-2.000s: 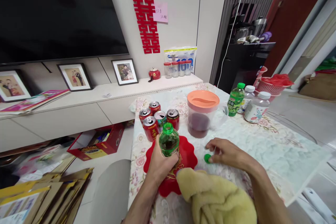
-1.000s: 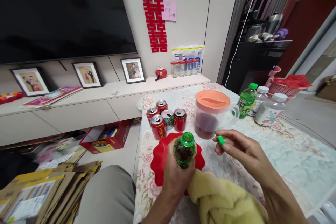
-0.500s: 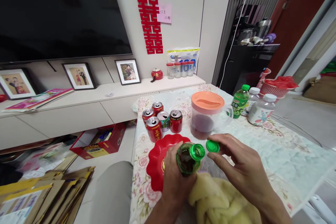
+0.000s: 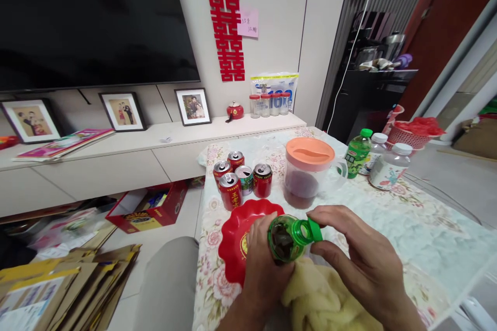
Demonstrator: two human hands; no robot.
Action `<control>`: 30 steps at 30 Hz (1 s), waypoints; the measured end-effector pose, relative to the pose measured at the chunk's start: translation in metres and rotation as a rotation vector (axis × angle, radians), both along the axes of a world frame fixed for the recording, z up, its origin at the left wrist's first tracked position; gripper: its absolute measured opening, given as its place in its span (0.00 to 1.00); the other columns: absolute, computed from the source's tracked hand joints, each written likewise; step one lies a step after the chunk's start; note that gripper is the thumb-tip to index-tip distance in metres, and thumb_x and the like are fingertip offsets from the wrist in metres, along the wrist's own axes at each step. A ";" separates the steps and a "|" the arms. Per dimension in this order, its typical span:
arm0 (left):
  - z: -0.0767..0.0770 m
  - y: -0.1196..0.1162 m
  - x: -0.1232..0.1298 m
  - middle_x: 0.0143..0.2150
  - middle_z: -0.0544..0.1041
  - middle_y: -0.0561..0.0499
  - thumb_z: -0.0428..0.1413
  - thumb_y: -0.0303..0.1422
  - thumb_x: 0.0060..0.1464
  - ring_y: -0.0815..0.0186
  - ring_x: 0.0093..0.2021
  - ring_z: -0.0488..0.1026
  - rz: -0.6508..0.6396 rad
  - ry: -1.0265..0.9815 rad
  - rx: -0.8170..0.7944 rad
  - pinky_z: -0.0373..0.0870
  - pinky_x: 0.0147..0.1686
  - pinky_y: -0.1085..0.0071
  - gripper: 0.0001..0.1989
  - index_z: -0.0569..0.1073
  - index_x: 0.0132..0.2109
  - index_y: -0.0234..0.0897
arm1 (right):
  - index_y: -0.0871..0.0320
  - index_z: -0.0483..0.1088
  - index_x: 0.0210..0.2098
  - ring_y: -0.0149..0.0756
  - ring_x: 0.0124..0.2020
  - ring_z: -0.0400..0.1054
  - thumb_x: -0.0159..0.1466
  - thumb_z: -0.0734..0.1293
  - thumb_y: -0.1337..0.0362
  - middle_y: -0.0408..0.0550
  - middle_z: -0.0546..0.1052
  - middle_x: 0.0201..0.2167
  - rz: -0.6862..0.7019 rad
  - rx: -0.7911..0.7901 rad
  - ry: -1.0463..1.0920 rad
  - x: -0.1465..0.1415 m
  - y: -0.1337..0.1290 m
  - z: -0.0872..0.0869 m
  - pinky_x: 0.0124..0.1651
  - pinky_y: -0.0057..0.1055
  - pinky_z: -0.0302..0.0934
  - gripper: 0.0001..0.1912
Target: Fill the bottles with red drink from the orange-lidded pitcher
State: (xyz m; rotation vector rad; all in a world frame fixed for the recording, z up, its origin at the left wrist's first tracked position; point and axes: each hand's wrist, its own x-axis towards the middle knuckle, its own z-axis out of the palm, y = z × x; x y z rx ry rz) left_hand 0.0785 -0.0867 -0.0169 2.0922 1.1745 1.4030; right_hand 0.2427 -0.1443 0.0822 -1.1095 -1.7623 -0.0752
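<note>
My left hand (image 4: 264,264) is wrapped round a green plastic bottle (image 4: 282,240) holding dark liquid, its open mouth tilted to the right. Between thumb and fingers, my right hand (image 4: 361,258) pinches a green bottle cap (image 4: 315,229) right at the edge of the bottle's mouth. Below the hands lies a pale yellow towel (image 4: 326,300). A red scalloped plate (image 4: 229,248) is partly hidden behind my left hand. Beyond it stand several drink cans (image 4: 232,194), mostly red. A clear pitcher (image 4: 301,186) with an orange lid and dark liquid inside stands behind the bottle.
At the table's right are a green-capped bottle (image 4: 357,154) and two white-capped bottles (image 4: 390,168). A pink basket (image 4: 409,137) is beyond them. Against the wall runs a white cabinet (image 4: 155,139) with photo frames and jars. A red box (image 4: 147,209) and flattened cardboard (image 4: 70,289) lie left on the floor.
The cap has come from a small gap beside the bottle to its mouth and is turned more edge-on. The bottle leans more to the right.
</note>
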 end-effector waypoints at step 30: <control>-0.009 -0.002 0.002 0.46 0.79 0.42 0.57 0.29 0.50 0.53 0.45 0.79 0.042 0.019 0.151 0.78 0.44 0.53 0.24 0.66 0.56 0.39 | 0.56 0.70 0.56 0.35 0.47 0.76 0.72 0.61 0.65 0.51 0.77 0.46 0.022 0.027 -0.193 -0.010 -0.008 0.013 0.47 0.23 0.72 0.14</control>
